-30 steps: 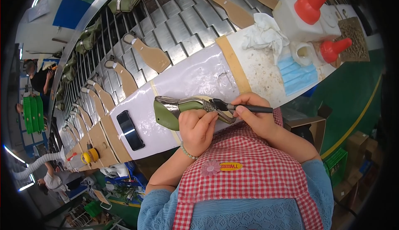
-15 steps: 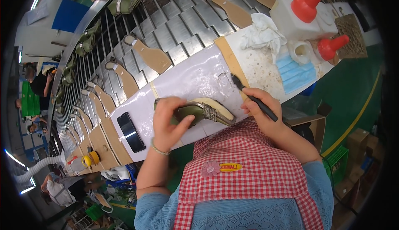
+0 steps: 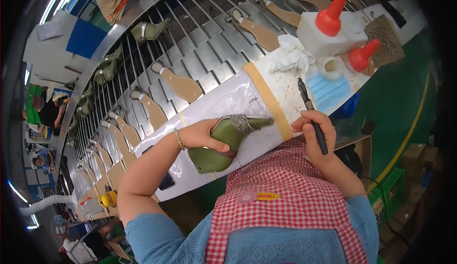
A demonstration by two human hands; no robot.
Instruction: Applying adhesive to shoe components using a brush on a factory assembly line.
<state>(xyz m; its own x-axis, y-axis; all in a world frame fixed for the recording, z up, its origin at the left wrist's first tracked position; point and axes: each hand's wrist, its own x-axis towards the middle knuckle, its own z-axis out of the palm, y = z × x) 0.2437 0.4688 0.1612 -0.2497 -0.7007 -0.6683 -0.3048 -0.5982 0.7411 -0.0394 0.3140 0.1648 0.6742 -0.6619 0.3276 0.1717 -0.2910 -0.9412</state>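
My left hand is wrapped around the back part of a green shoe above the white work surface. A grey braided band crosses the shoe, and its narrow toe points right. In my right hand is a slim black pen-like tool, tip upward and apart from the shoe. What its tip is made of is too small to tell.
Beyond the surface runs a slatted metal conveyor bearing tan insoles and more green shoes. To the right stand white bottles with red nozzles, an open jar, crumpled tissue and a blue mask. A phone lies partly behind my left arm.
The shoe has been turned over in my left hand, so its green side shows instead of the pale underside. My right hand has moved right, bringing the tool away from the work surface.
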